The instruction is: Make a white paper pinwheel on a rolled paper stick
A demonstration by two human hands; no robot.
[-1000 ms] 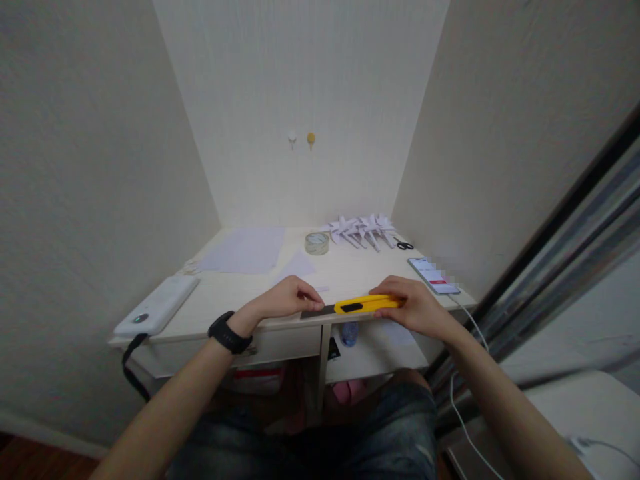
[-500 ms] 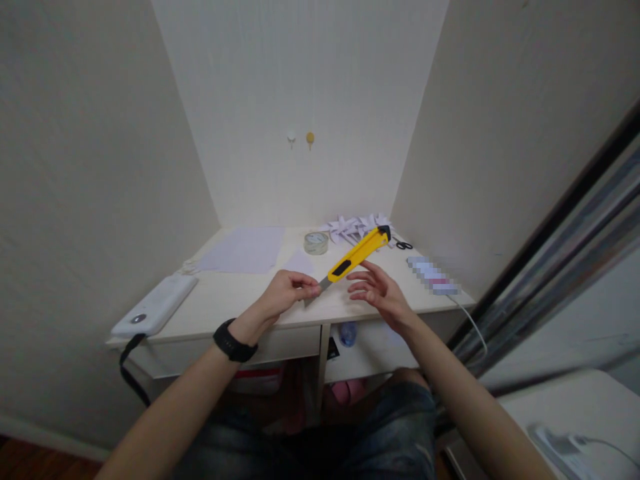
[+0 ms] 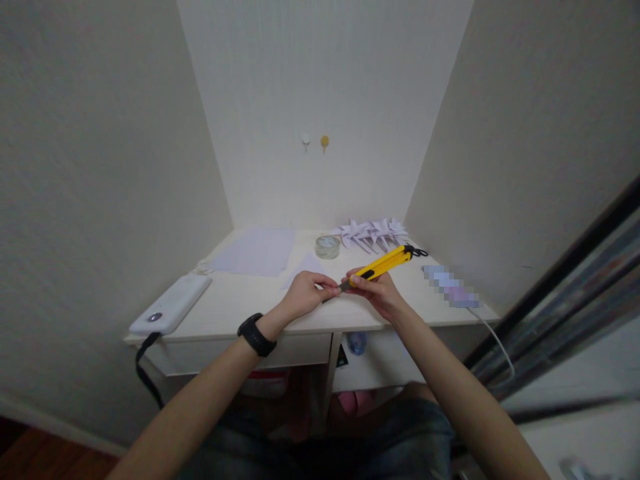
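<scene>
Knife (image 3: 383, 263) handle gripped in my right hand (image 3: 376, 292), left hand (image 3: 306, 293) fingers pinching its blade end; I judge sliding the blade needs care.

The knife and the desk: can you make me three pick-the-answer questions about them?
1. Where is the tape roll?
A. at the back of the desk
B. on the floor
C. in a hand

2. What colour is the knife handle?
A. green
B. yellow
C. red

3. How is the knife held?
A. lying flat on the desk
B. by both hands, above the desk
C. by nobody

Answers:
1 A, it sits on the desk near the wall.
2 B, the handle is bright yellow.
3 B, the left hand pinches the blade end and the right hand grips the handle.
</scene>
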